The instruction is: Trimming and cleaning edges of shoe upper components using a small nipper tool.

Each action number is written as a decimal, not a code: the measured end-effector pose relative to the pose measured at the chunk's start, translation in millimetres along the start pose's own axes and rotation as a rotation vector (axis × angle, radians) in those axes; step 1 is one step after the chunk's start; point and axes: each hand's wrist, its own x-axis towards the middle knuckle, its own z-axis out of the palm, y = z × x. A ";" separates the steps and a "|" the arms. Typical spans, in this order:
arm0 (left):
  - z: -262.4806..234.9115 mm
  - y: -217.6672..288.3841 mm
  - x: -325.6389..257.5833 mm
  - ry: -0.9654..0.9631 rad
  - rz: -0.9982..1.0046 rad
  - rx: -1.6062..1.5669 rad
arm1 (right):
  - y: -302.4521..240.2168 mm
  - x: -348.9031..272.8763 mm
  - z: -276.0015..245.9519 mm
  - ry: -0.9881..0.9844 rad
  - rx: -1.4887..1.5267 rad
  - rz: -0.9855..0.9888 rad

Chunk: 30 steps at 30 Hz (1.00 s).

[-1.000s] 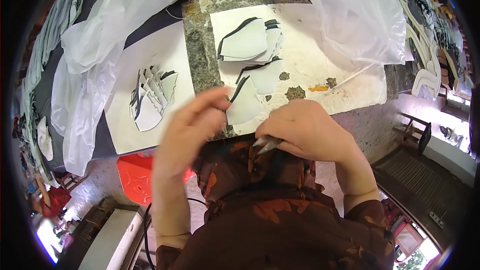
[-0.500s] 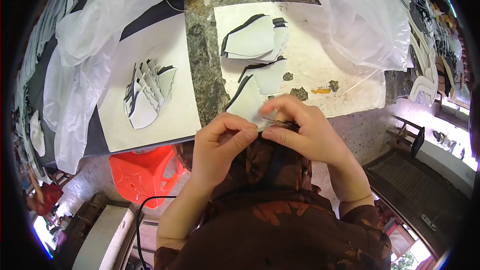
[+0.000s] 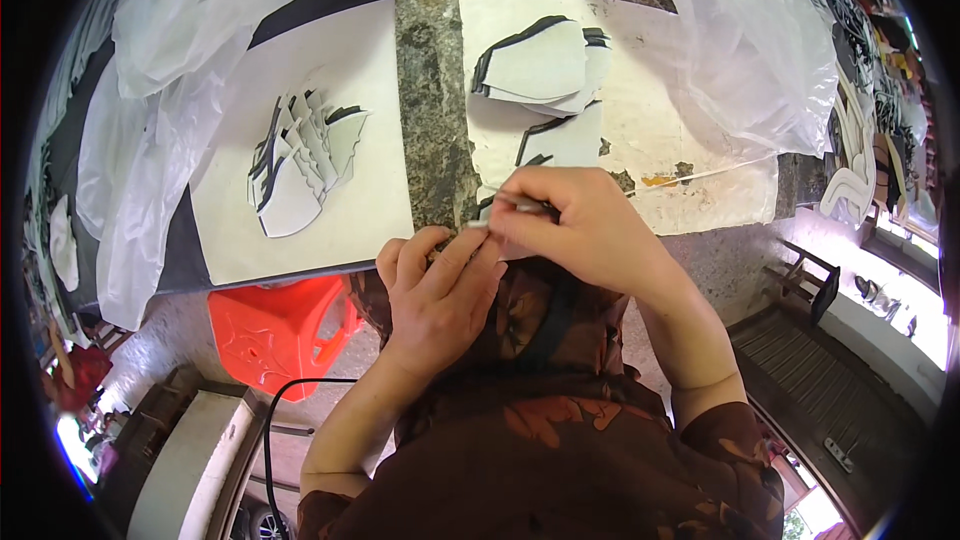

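At the table's near edge, my right hand (image 3: 580, 225) is closed in a pinch on something small, mostly hidden by its fingers. A short pale tip (image 3: 478, 224) shows beside the fingertips. My left hand (image 3: 435, 290) lies palm down just left of it, fingers spread and bent over the edge, its fingertips close to the pinch. Partly covered by the right hand is a white cut piece with a black edge (image 3: 487, 210). Beyond it lie another such piece (image 3: 572, 143) and a stack of black-edged white pieces (image 3: 535, 62).
On the left board (image 3: 350, 40) stands a fanned bunch of similar pieces (image 3: 300, 170). Clear plastic sheets (image 3: 185, 50) drape over the table's left and far right. A red plastic stool (image 3: 275, 335) is below the left edge. Pale curved parts (image 3: 850, 180) hang at the right.
My left hand has opened out of its pinch and turned palm down. The right hand has shifted left and over the nearest white piece. The view has moved slightly.
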 end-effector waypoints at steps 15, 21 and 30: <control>0.2 0.4 -0.1 -0.005 -0.001 -0.002 | 8.5 5.4 11.8 0.161 -0.251 -0.039; 0.6 1.2 1.3 -0.003 -0.001 0.004 | 11.0 5.3 14.2 0.202 -0.308 -0.066; -0.8 3.5 5.2 -0.008 0.004 0.037 | 13.3 5.2 16.8 0.224 -0.312 -0.080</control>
